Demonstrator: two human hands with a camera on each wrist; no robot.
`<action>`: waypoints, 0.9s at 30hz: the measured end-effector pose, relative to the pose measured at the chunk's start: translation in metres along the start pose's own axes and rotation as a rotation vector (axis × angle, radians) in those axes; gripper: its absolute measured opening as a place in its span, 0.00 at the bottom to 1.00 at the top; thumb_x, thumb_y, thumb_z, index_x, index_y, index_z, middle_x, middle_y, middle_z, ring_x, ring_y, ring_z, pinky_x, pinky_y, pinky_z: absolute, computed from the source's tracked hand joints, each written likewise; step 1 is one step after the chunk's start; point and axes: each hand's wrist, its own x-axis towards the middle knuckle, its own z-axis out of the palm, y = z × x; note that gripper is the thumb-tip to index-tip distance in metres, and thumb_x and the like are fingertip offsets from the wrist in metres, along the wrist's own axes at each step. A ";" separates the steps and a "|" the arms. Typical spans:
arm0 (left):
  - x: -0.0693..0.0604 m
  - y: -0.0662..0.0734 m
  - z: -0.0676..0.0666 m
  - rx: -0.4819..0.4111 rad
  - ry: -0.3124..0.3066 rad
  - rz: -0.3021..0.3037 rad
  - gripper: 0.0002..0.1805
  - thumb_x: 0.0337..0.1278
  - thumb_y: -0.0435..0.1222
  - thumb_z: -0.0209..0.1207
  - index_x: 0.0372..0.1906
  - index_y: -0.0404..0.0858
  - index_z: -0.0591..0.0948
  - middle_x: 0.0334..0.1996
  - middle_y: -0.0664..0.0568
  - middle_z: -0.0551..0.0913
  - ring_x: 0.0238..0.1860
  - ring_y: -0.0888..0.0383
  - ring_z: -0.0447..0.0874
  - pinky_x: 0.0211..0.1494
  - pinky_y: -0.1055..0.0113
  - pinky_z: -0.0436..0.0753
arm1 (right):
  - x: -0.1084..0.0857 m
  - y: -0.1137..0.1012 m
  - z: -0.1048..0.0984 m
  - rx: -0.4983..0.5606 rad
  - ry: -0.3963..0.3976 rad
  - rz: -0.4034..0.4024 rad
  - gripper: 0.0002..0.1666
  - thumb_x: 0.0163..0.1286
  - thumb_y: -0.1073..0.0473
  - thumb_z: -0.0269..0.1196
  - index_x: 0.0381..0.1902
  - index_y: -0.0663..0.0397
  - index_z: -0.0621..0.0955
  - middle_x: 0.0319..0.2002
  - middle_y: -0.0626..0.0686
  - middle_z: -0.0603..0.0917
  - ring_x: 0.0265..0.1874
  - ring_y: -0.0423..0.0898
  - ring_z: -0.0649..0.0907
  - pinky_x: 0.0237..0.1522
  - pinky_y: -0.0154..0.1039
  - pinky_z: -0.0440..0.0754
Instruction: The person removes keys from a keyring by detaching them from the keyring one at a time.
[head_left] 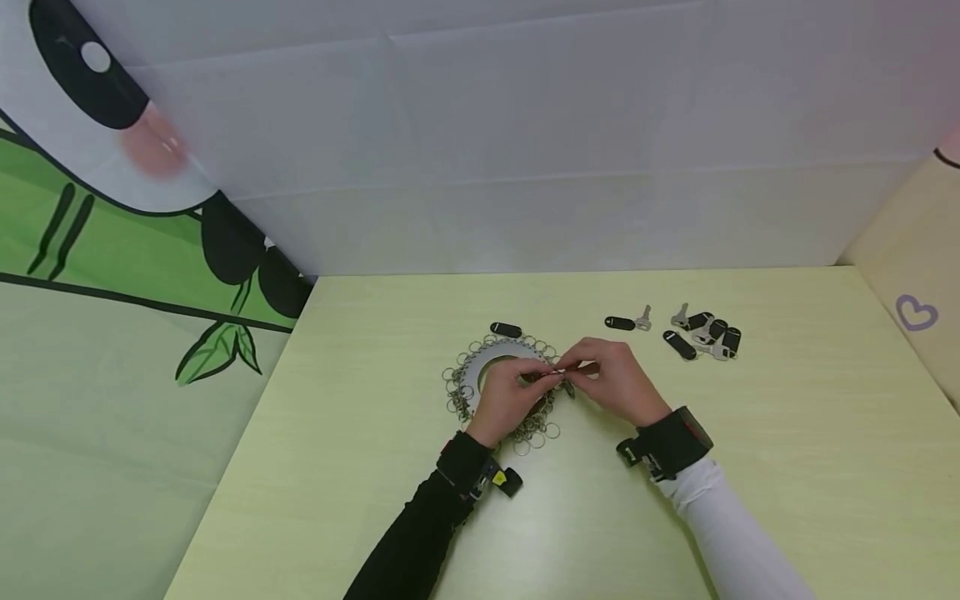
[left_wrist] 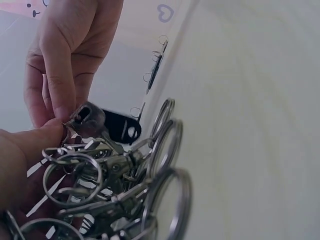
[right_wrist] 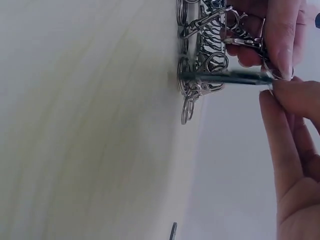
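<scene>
A flat ring-shaped disc [head_left: 468,379] lies on the table, with many metal split rings and clasps hanging round its rim. The left hand [head_left: 513,396] reaches over it and pinches a split ring at the disc's right side. Its fingertips meet those of the right hand [head_left: 615,379], which pinches a small metal piece that looks like a key [left_wrist: 92,120]. A black key tag [left_wrist: 120,125] hangs beside that key. The tag [right_wrist: 230,77] shows edge-on in the right wrist view. Fingers hide the exact joint between ring and key.
Behind the disc lies a black tag [head_left: 506,330]. Farther right is another black tag [head_left: 619,322] with a key [head_left: 643,318], then a small heap of tags and keys [head_left: 708,333]. A pale cloth wall [head_left: 525,225] stands at the table's back edge.
</scene>
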 end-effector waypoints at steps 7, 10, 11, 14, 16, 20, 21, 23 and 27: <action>0.001 0.000 0.001 0.010 -0.008 0.020 0.05 0.68 0.38 0.67 0.41 0.41 0.90 0.39 0.52 0.92 0.39 0.61 0.87 0.43 0.69 0.84 | -0.001 0.002 0.000 -0.007 -0.015 0.129 0.08 0.68 0.67 0.71 0.41 0.52 0.91 0.38 0.50 0.91 0.37 0.45 0.90 0.39 0.36 0.87; 0.002 0.000 0.001 0.016 -0.009 0.019 0.06 0.69 0.38 0.67 0.42 0.41 0.90 0.38 0.52 0.91 0.38 0.62 0.87 0.43 0.69 0.84 | 0.000 0.003 -0.001 -0.014 -0.032 0.151 0.06 0.69 0.65 0.71 0.40 0.50 0.91 0.35 0.49 0.91 0.32 0.42 0.89 0.36 0.36 0.84; 0.002 0.000 0.001 0.012 -0.010 0.013 0.06 0.69 0.38 0.67 0.42 0.41 0.90 0.38 0.52 0.91 0.38 0.62 0.87 0.43 0.69 0.84 | 0.000 0.003 -0.001 -0.012 -0.035 0.151 0.06 0.69 0.65 0.71 0.40 0.50 0.91 0.35 0.49 0.91 0.31 0.41 0.89 0.35 0.36 0.84; 0.001 0.000 0.001 -0.003 -0.010 -0.004 0.06 0.68 0.38 0.67 0.43 0.41 0.90 0.38 0.52 0.91 0.38 0.63 0.87 0.42 0.69 0.84 | 0.000 0.003 -0.002 -0.017 -0.023 0.110 0.07 0.67 0.67 0.72 0.40 0.51 0.92 0.35 0.49 0.92 0.31 0.41 0.89 0.36 0.36 0.85; 0.000 0.000 0.000 -0.008 -0.008 -0.008 0.06 0.68 0.38 0.68 0.43 0.41 0.91 0.38 0.52 0.91 0.38 0.63 0.87 0.42 0.69 0.84 | 0.000 0.003 -0.002 -0.046 -0.004 0.054 0.08 0.64 0.68 0.74 0.40 0.51 0.92 0.36 0.50 0.92 0.33 0.42 0.89 0.37 0.36 0.86; 0.000 0.000 0.000 -0.004 0.002 0.003 0.06 0.67 0.38 0.68 0.42 0.42 0.90 0.37 0.52 0.91 0.37 0.62 0.86 0.42 0.69 0.84 | 0.000 0.002 -0.001 -0.076 0.033 -0.028 0.11 0.62 0.70 0.75 0.41 0.52 0.92 0.37 0.50 0.92 0.36 0.45 0.90 0.38 0.38 0.88; 0.000 0.000 0.000 -0.001 0.006 0.007 0.06 0.67 0.38 0.68 0.42 0.42 0.90 0.37 0.52 0.91 0.37 0.62 0.86 0.42 0.70 0.84 | 0.000 0.002 -0.001 -0.069 0.035 -0.027 0.11 0.62 0.69 0.75 0.42 0.53 0.92 0.37 0.50 0.92 0.37 0.45 0.90 0.39 0.38 0.88; 0.000 0.000 0.000 -0.002 0.011 0.010 0.06 0.67 0.39 0.68 0.42 0.41 0.90 0.36 0.52 0.91 0.36 0.62 0.86 0.41 0.70 0.83 | 0.000 0.003 -0.001 -0.043 0.034 0.006 0.10 0.64 0.68 0.74 0.43 0.53 0.92 0.39 0.50 0.92 0.38 0.46 0.90 0.40 0.38 0.88; 0.001 -0.002 0.001 -0.023 0.020 0.002 0.06 0.67 0.38 0.68 0.42 0.41 0.90 0.37 0.51 0.91 0.36 0.61 0.86 0.41 0.70 0.83 | 0.000 0.006 -0.003 -0.015 -0.004 0.112 0.06 0.69 0.61 0.72 0.42 0.50 0.92 0.39 0.48 0.92 0.39 0.44 0.90 0.42 0.38 0.87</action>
